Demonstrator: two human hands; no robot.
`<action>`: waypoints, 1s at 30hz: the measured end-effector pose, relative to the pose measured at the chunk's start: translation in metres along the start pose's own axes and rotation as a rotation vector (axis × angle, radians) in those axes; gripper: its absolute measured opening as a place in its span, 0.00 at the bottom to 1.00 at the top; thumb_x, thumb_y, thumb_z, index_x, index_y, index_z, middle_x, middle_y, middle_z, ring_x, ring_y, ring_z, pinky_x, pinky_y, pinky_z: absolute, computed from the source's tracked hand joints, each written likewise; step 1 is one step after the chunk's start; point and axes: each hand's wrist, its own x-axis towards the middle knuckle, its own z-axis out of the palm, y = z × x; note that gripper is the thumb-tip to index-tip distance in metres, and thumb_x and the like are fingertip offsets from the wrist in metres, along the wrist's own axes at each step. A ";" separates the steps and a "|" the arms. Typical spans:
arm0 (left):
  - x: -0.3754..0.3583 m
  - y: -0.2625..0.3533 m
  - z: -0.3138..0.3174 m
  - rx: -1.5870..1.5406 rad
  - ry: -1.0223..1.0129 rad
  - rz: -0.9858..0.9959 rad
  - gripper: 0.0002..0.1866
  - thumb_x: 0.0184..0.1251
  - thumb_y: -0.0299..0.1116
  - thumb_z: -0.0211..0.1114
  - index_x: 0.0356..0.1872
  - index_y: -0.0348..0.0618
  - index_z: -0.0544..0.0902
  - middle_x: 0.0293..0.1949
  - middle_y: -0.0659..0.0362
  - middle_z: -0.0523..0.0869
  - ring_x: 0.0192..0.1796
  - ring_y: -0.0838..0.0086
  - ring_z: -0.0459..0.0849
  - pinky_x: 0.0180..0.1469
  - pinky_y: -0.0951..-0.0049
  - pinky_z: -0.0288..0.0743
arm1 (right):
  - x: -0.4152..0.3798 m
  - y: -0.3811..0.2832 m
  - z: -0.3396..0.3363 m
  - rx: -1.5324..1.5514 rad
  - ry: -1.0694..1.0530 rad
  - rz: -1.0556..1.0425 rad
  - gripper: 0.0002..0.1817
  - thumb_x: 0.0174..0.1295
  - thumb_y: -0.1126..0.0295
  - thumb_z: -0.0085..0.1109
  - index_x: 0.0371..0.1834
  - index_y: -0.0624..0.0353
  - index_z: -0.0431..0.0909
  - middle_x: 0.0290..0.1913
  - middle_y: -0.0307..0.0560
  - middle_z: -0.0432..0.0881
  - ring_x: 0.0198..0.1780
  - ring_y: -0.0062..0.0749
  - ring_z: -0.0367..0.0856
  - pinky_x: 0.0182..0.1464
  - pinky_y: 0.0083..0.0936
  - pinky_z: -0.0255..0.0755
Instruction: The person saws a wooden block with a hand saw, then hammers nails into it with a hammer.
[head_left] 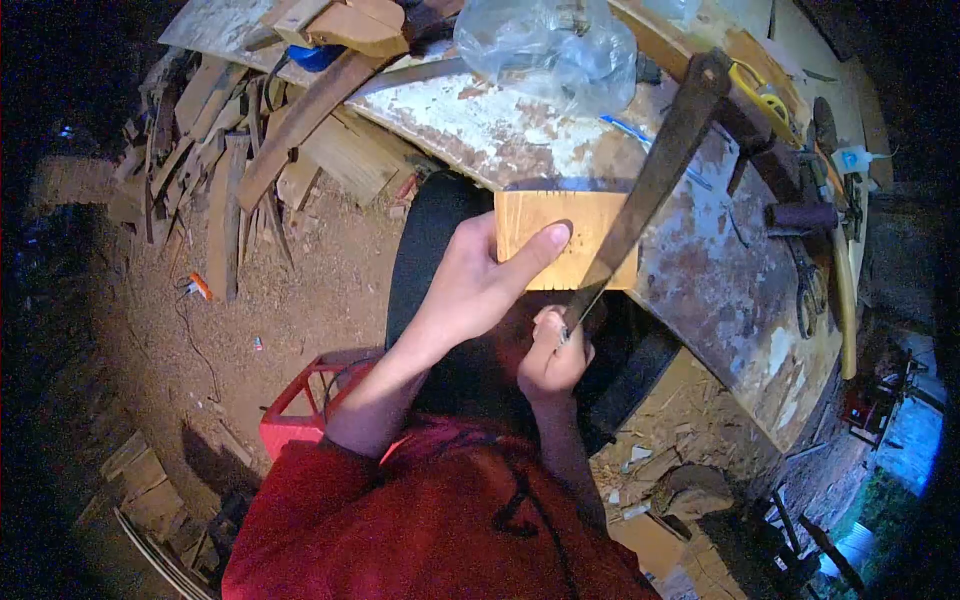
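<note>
A pale wooden block point(530, 225) with small notches along its near and far edges is at the front edge of the workbench. My left hand point(490, 270) grips it from the left, thumb on its upper face. My right hand point(556, 355) is closed around the lower end of a long dark blade point(655, 185), which looks like a saw. The blade slants up and to the right, passing over the block's right part. Whether it touches the wood I cannot tell.
The workbench point(730, 340) carries a clear plastic bag point(545, 50), yellow-handled scissors point(765, 95), a dark cylinder point(802, 216) and a blue pen point(625, 128). Wood offcuts point(225, 190) are piled at the left. A red plastic stool point(290, 425) stands by my left arm.
</note>
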 end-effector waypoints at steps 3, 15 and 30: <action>0.004 -0.002 0.001 -0.025 0.012 0.060 0.17 0.72 0.38 0.64 0.49 0.32 0.83 0.43 0.58 0.88 0.44 0.80 0.83 0.48 0.75 0.78 | -0.028 0.067 0.023 0.001 0.014 -0.046 0.17 0.72 0.62 0.46 0.30 0.61 0.75 0.21 0.43 0.73 0.24 0.30 0.73 0.28 0.32 0.67; 0.006 -0.008 -0.001 -0.018 0.014 0.112 0.17 0.72 0.38 0.65 0.48 0.32 0.83 0.41 0.58 0.88 0.43 0.81 0.83 0.46 0.74 0.78 | -0.034 0.087 0.032 -0.004 0.087 -0.111 0.16 0.73 0.66 0.45 0.29 0.63 0.75 0.22 0.44 0.73 0.23 0.32 0.72 0.27 0.32 0.66; 0.004 0.000 -0.001 0.021 0.008 0.005 0.16 0.72 0.38 0.65 0.47 0.32 0.83 0.41 0.59 0.88 0.43 0.81 0.83 0.46 0.75 0.78 | -0.006 0.018 -0.001 -0.121 -0.127 0.162 0.16 0.74 0.56 0.46 0.44 0.56 0.77 0.38 0.45 0.82 0.44 0.42 0.82 0.50 0.36 0.71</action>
